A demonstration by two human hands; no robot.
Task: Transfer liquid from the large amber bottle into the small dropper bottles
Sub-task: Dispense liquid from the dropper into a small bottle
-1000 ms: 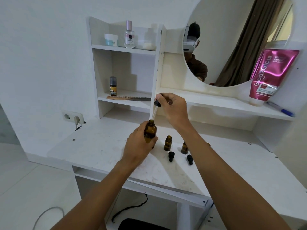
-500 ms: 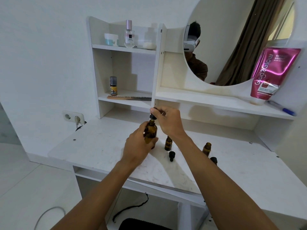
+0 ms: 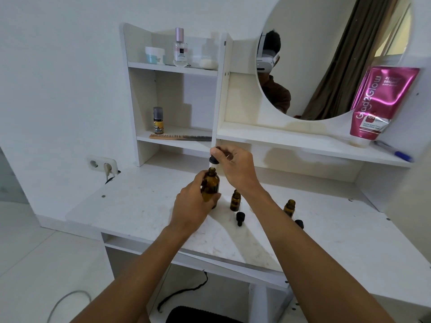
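Note:
My left hand (image 3: 191,203) grips the large amber bottle (image 3: 210,186), which stands upright on the white desk (image 3: 144,206). Just above its open neck, my right hand (image 3: 235,169) pinches the black dropper cap (image 3: 213,159); its glass tube goes down into the neck. To the right stand two small amber dropper bottles, one (image 3: 235,200) beside my right wrist and another (image 3: 289,207) past my right forearm, both open. A black dropper cap (image 3: 240,217) lies in front of the first. A second cap (image 3: 299,223) lies by the other, partly hidden by my arm.
Shelves rise behind the desk with a comb (image 3: 179,137), a small yellow-labelled bottle (image 3: 158,120), a perfume bottle (image 3: 180,48) and a jar (image 3: 154,54). A pink tube (image 3: 382,101) and a blue pen (image 3: 396,153) sit on the right shelf under a round mirror (image 3: 331,54). A wall socket (image 3: 102,164) is at left.
My right hand has lowered the dropper from high above the large bottle until its tube entered the neck. My left hand has kept hold of the bottle.

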